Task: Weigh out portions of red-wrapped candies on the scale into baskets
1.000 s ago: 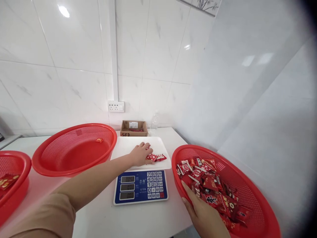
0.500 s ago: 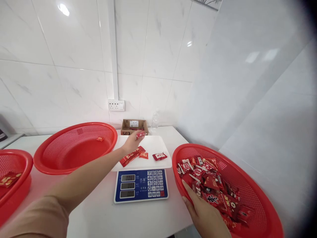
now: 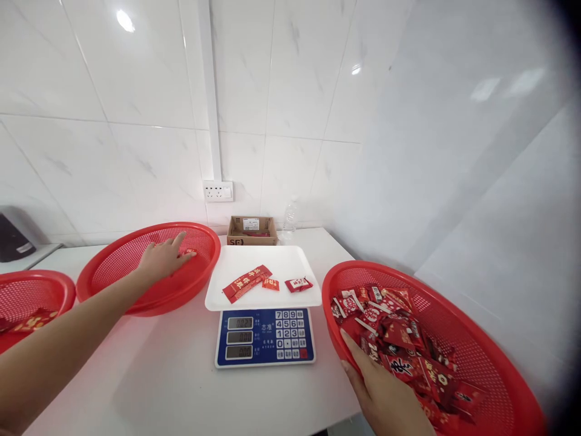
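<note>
My left hand (image 3: 166,259) hovers over the red plastic basket (image 3: 109,254) at back left, its fingers spread and nothing gripped. Just beyond the fingers a small red packet (image 3: 189,251) shows in that basket, partly covered by them. A digital scale (image 3: 265,338) stands in the middle. On its white pan (image 3: 254,257) lie a long red packet (image 3: 245,283), a small orange-red packet (image 3: 271,284) and a red-and-white wrapped snack (image 3: 298,284). My right hand (image 3: 385,387) is closed on the near left rim of the tilted right basket (image 3: 481,327), which holds many red snack packets (image 3: 399,339).
Another red basket (image 3: 43,277) with packets in it is at the left edge. Behind the scale are an open cardboard box (image 3: 252,240) and a clear plastic bottle (image 3: 290,217) near the tiled wall. A dark object (image 3: 16,236) stands far left.
My left hand has moved left from above the scale pan to the back left basket and let go of the small red packet. My right hand stays on the right basket's rim.
</note>
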Available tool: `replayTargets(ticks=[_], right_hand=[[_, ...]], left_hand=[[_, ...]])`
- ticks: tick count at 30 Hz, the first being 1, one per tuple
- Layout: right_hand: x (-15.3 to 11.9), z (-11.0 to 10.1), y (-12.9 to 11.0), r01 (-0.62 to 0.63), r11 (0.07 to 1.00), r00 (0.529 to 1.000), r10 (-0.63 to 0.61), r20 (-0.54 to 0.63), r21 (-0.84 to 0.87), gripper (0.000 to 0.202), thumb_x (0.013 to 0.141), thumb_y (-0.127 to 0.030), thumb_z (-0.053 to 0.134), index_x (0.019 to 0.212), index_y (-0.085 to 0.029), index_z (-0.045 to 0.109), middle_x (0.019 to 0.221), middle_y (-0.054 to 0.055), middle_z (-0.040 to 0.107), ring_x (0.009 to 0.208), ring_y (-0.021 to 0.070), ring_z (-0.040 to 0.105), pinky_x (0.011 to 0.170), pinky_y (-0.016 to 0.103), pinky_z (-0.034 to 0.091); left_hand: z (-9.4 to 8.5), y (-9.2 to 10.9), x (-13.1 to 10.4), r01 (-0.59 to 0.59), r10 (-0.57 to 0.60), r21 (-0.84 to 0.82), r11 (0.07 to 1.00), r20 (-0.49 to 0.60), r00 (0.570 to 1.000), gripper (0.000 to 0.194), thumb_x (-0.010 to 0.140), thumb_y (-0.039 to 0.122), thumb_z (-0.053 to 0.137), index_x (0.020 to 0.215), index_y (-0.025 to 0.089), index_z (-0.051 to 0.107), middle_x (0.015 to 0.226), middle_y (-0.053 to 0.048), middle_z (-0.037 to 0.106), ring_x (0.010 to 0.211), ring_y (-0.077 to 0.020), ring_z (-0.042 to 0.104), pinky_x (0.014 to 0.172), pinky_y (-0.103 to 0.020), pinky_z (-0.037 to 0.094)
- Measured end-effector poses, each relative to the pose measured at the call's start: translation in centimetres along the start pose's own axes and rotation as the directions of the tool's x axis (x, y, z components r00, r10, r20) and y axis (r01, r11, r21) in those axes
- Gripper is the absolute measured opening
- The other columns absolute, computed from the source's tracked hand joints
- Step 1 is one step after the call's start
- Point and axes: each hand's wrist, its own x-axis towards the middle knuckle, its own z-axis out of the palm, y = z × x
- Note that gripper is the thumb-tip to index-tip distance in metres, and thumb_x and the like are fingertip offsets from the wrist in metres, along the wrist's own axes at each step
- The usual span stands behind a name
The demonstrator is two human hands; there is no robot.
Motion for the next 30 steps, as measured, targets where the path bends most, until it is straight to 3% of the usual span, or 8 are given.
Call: replayTargets(ticks=[4,9,12,16,19,23,26,30], right_hand=[[-0.1,-0.3,-0.2,-0.009,1.000,1.000,0.009,-0.013,0.016,0.050,0.091,-0.034,0.027,0.134,-0.018,0.045,0.121,0.009,0.061,0.102,0.0236,0.063,0.074,0.034,0.054],[-0.2,-0.4,-0.4,-0.030,0.999,1.000,0.030,-0.009,0.016,0.050,0.091,-0.033,0.027,0.135,-0.018,0.044,0.123,0.008,0.060,0.104,0.0234,0.062,0.074,0.033,0.055],[-0.2,-0.5,-0.5,-0.035,0.999,0.999,0.035,-0.003,0.017,0.050,0.091,-0.033,0.027,0.135,-0.018,0.044,0.121,0.008,0.062,0.102,0.0230,0.063,0.073,0.033,0.055],[-0.3,-0.6,-0.6,-0.032,0.999,0.999,0.033,-0.028,0.029,0.049,0.091,-0.033,0.028,0.135,-0.020,0.044,0.117,0.008,0.064,0.100,0.0230,0.064,0.073,0.033,0.054],[-0.3,-0.6,-0.5,-0.027,0.999,0.999,0.028,-0.034,0.033,0.049,0.090,-0.032,0.029,0.135,-0.020,0.045,0.117,0.009,0.064,0.101,0.0230,0.064,0.073,0.032,0.054],[-0.2,-0.6,-0.6,-0.031,0.999,0.999,0.032,-0.025,0.034,0.049,0.091,-0.032,0.028,0.135,-0.021,0.045,0.118,0.008,0.064,0.100,0.0226,0.065,0.071,0.031,0.054],[-0.3,-0.6,-0.6,-0.028,0.999,0.999,0.029,-0.029,0.039,0.049,0.091,-0.032,0.028,0.136,-0.020,0.043,0.117,0.008,0.065,0.100,0.0226,0.065,0.073,0.032,0.054],[-0.4,-0.7,-0.7,-0.033,0.999,0.999,0.034,-0.038,0.039,0.048,0.091,-0.031,0.029,0.135,-0.021,0.045,0.113,0.008,0.067,0.096,0.0214,0.066,0.074,0.031,0.053]], left_hand=[[1.3,3.0,-0.6,-0.124,0.124,-0.002,0.992,0.052,0.991,0.065,0.084,0.055,0.035,0.135,0.015,0.033,0.132,-0.018,0.048,0.125,-0.0371,0.038,0.100,-0.051,0.029],[4.2,9.0,-2.1,-0.305,0.325,-0.118,0.945,0.257,0.910,0.065,0.079,0.055,0.046,0.136,0.027,0.034,0.126,-0.011,0.055,0.109,-0.0282,0.055,0.086,-0.037,0.045],[5.7,11.1,-2.7,-0.354,0.388,-0.160,0.921,0.318,0.865,0.063,0.075,0.040,0.054,0.134,0.028,0.036,0.115,-0.010,0.060,0.102,-0.0277,0.058,0.082,-0.037,0.046],[6.3,12.5,-2.5,-0.334,0.379,-0.194,0.922,0.290,0.878,0.064,0.068,0.013,0.052,0.131,0.022,0.037,0.122,-0.013,0.054,0.107,-0.0266,0.055,0.084,-0.036,0.045],[6.2,13.5,-2.1,-0.278,0.331,-0.221,0.935,0.259,0.907,0.065,0.068,0.007,0.047,0.131,0.017,0.032,0.125,-0.015,0.052,0.103,-0.0246,0.058,0.079,-0.034,0.048],[6.2,15.0,-1.9,-0.298,0.380,-0.282,0.912,0.304,0.874,0.038,0.076,0.013,0.048,0.114,0.019,0.048,0.101,-0.007,0.064,0.082,-0.0191,0.063,0.065,-0.028,0.050],[6.8,16.0,-2.2,-0.378,0.466,-0.298,0.876,0.331,0.820,0.017,0.081,0.023,0.055,0.096,0.017,0.058,0.097,-0.006,0.063,0.085,-0.0185,0.061,0.073,-0.032,0.050],[7.7,16.4,-2.6,-0.441,0.520,-0.285,0.851,0.334,0.786,0.029,0.086,0.034,0.053,0.107,0.015,0.056,0.110,-0.008,0.058,0.097,-0.0190,0.057,0.083,-0.041,0.049]])
